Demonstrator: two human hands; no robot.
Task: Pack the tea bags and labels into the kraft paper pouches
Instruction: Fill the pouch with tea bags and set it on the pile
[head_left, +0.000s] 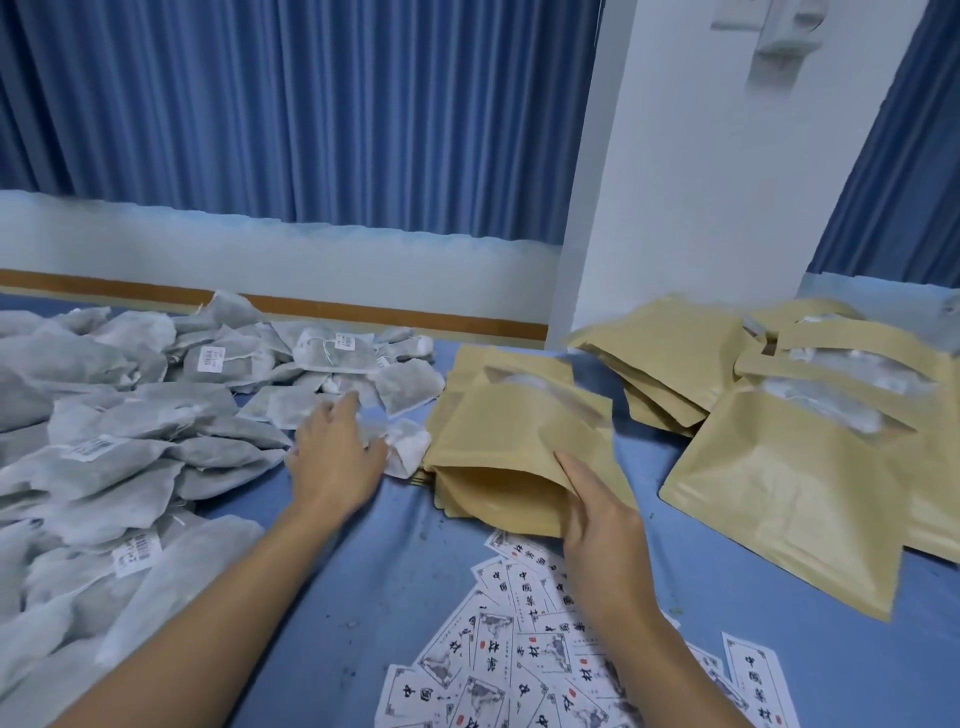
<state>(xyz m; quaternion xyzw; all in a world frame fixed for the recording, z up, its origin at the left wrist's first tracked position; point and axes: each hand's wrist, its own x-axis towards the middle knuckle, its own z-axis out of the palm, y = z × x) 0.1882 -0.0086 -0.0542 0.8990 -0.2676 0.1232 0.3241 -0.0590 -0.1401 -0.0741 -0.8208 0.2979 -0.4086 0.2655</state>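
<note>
The left hand lies spread over the tea bags heaped at left; blur hides whether it grips one. The right hand grasps the mouth of the open kraft pouch at centre. Labels lie fanned nearer the person, and filled pouches lie to the right.

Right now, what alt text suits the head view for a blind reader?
A person's right hand holds open a kraft pouch while the left hand reaches into heaped tea bags on a blue table. Printed labels lie nearest; filled pouches lie right.
</note>
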